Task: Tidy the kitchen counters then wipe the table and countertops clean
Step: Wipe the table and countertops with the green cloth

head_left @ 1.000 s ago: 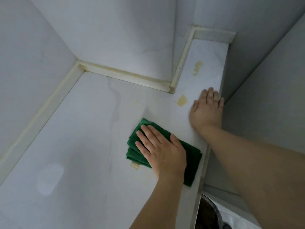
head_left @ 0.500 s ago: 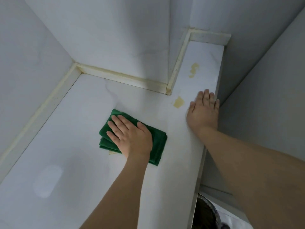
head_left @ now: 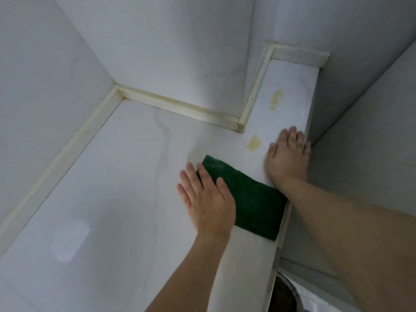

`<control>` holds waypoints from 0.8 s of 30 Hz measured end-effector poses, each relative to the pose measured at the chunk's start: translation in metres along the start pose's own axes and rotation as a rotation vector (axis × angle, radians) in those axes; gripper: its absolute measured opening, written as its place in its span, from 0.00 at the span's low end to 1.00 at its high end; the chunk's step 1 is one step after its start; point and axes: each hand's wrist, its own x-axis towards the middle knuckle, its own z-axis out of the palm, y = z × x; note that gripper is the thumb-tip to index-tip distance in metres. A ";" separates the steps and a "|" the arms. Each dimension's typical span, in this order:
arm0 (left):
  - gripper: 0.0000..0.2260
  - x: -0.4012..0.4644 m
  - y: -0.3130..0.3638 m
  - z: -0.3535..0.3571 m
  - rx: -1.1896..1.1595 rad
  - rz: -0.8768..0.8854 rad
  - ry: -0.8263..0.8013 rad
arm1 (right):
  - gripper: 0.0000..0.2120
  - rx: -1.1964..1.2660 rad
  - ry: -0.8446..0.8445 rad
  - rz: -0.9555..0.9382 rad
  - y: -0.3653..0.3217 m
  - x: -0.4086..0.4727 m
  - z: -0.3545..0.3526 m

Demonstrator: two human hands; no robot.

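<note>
A person leans over a white marble-look countertop (head_left: 126,199) set into a corner of pale walls, and both bare arms reach in from the lower right. The left hand (head_left: 208,199) lies flat, palm down, fingers straight and a little spread, pressing on the near-left part of a green cloth (head_left: 254,199). It grips nothing; the palm and thumb side sit on the cloth while the outer fingers lie on the bare counter just beside it. The cloth is spread flat as a slanted rectangle, and its far-right edge reaches the front edge of the counter, touching or just under the right forearm; I cannot tell which.

The right hand (head_left: 287,156) is also open and flat, palm down on the narrow strip of counter that runs back toward the far wall, with its little-finger side at the counter's outer edge. It holds nothing.

2 yellowish stains mark that strip: a small squarish stain (head_left: 254,143) just left of the right hand's thumb, and a longer smeared stain (head_left: 275,100) farther back. A cream-coloured upstand (head_left: 177,106) runs along the wall joints. A faint pale oval patch (head_left: 69,240) shows on the counter at the near left. Below the counter edge, at the bottom, part of a round metal rim (head_left: 290,287) is visible, too cut off to identify.
</note>
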 end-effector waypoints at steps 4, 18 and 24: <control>0.31 0.037 -0.058 -0.028 0.165 -0.058 0.065 | 0.27 0.010 0.002 0.003 -0.001 -0.001 0.001; 0.28 0.084 -0.089 -0.031 0.230 -0.138 -0.019 | 0.27 0.120 0.022 -0.012 0.003 -0.001 -0.002; 0.28 0.082 -0.087 -0.034 0.214 -0.125 -0.028 | 0.28 0.065 0.042 -0.680 -0.029 -0.060 -0.033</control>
